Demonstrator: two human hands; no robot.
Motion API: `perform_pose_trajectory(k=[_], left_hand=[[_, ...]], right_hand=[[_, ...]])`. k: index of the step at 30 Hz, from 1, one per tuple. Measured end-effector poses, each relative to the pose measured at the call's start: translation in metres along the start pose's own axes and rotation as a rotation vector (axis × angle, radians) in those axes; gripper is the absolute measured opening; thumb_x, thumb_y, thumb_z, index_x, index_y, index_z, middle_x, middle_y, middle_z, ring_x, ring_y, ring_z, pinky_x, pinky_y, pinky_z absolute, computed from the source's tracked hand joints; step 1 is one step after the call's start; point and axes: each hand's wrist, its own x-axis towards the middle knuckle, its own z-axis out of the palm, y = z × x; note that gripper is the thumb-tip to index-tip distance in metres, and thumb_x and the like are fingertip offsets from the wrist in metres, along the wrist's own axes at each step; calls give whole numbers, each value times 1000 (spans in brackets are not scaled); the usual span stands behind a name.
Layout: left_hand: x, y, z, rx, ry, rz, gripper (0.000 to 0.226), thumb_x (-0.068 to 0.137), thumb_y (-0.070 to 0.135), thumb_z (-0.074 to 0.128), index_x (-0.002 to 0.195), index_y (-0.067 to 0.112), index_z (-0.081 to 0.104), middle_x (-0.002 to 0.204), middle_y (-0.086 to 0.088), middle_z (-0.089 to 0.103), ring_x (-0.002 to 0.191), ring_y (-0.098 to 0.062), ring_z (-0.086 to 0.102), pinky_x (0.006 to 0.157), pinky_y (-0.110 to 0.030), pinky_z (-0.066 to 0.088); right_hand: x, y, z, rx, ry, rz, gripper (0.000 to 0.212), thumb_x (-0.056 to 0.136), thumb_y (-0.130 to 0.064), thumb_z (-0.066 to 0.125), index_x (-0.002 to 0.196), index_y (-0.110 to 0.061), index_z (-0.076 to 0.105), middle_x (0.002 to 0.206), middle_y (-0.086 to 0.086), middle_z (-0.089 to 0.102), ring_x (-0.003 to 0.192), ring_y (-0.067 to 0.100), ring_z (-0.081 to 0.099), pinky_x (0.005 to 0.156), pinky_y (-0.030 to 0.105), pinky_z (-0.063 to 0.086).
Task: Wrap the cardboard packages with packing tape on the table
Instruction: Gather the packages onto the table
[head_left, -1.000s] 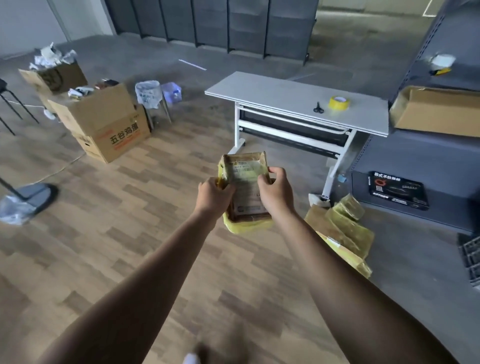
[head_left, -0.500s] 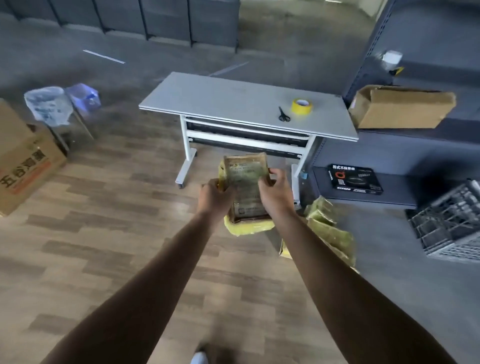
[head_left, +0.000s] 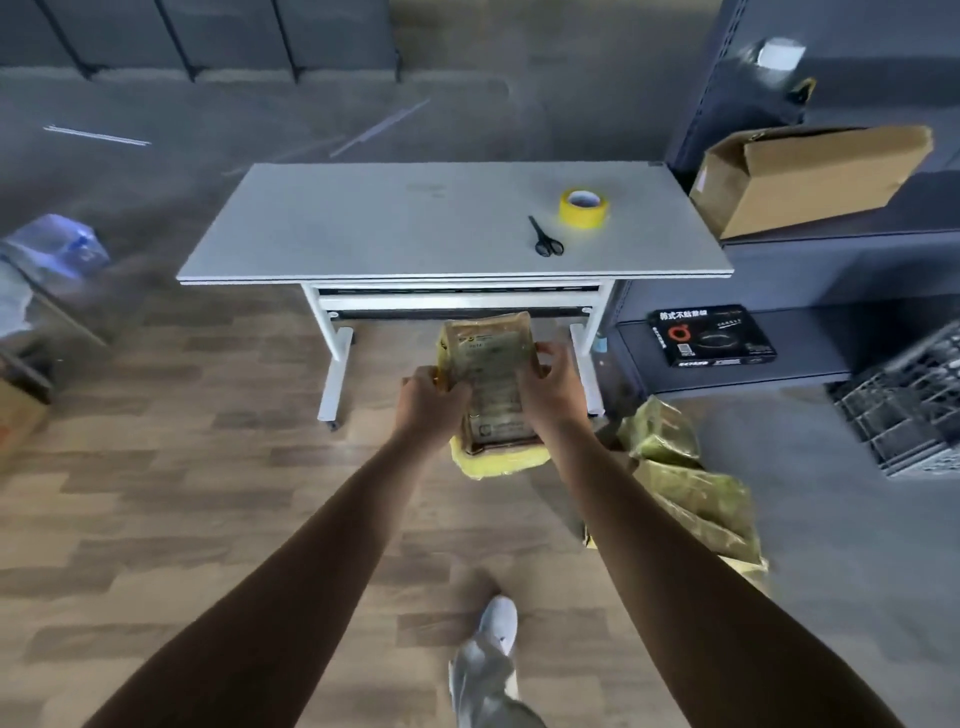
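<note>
You are holding a flat cardboard package (head_left: 491, 384) in front of you, short of the white table (head_left: 363, 228), your left hand (head_left: 431, 405) gripping its left edge and your right hand (head_left: 550, 389) gripping its right edge. On the table's right part lie a yellow tape roll (head_left: 584, 208) and, just beside it, black scissors (head_left: 545, 239), both untouched. No taping looks begun here; more packages (head_left: 691, 493) lie on the floor near the table's right leg.
</note>
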Motion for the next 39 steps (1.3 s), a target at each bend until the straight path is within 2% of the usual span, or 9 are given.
perform_pose_trajectory(k=[4, 7, 11, 17, 19, 22, 24, 29, 39], left_hand=[[70, 9, 19, -7, -39, -47, 34, 86, 28, 61, 115, 11, 53, 109, -9, 58, 90, -20, 61, 57, -24, 49], [111, 15, 40, 15, -77, -62, 34, 84, 29, 63, 114, 15, 51, 112, -8, 55, 96, -23, 59, 67, -30, 53], [156, 12, 79, 42, -182, -100, 36, 81, 28, 64, 113, 18, 52, 113, -9, 55, 99, -24, 59, 75, -38, 56], [221, -24, 165, 127, -406, -122, 46, 60, 36, 62, 98, 11, 65, 89, -7, 69, 80, -22, 65, 67, -36, 53], [245, -53, 206, 177, -511, -115, 37, 56, 36, 63, 84, 13, 67, 80, -7, 71, 71, -20, 64, 62, -33, 50], [278, -113, 267, 206, -599, -118, 26, 55, 30, 70, 74, 17, 59, 77, -5, 69, 77, -26, 66, 74, -44, 55], [298, -163, 305, 262, -649, -117, 30, 65, 27, 78, 81, 20, 54, 83, -1, 64, 84, -26, 65, 78, -45, 56], [346, -319, 404, 416, -697, -52, 34, 75, 36, 73, 94, 10, 62, 87, -8, 72, 73, -24, 67, 55, -27, 46], [393, -477, 538, 556, -685, 21, 43, 89, 33, 64, 122, 7, 55, 116, -12, 66, 105, -31, 64, 81, -35, 51]], right_hand=[[71, 8, 18, 13, -6, 93, 25, 95, -54, 41, 109, -34, 44, 92, -2, 67, 69, 16, 61, 59, 35, 50], [111, 17, 21, 9, 45, 131, 28, 96, -46, 43, 114, -25, 48, 86, -3, 66, 66, 16, 60, 57, 32, 46], [148, 47, 17, 16, 94, 228, 29, 96, -49, 43, 116, -28, 47, 95, -8, 59, 80, 13, 61, 68, 34, 52], [197, 133, 25, -135, 301, 333, 35, 93, -31, 53, 127, -22, 54, 111, 18, 53, 99, 34, 51, 85, 35, 41], [216, 177, 33, -190, 348, 405, 39, 93, -31, 53, 132, -25, 53, 114, 19, 51, 106, 37, 48, 93, 40, 41], [240, 250, 52, -265, 370, 488, 43, 95, -30, 49, 138, -30, 47, 119, 17, 48, 114, 36, 43, 95, 43, 40], [254, 307, 73, -301, 352, 527, 44, 97, -29, 46, 141, -32, 44, 121, 14, 47, 116, 35, 43, 96, 43, 41], [278, 458, 141, -291, 301, 572, 45, 97, -29, 42, 142, -25, 41, 128, 12, 55, 114, 35, 52, 91, 41, 46], [322, 658, 209, -318, 182, 501, 49, 97, -31, 45, 145, -26, 38, 147, 5, 40, 126, 27, 48, 97, 36, 44]])
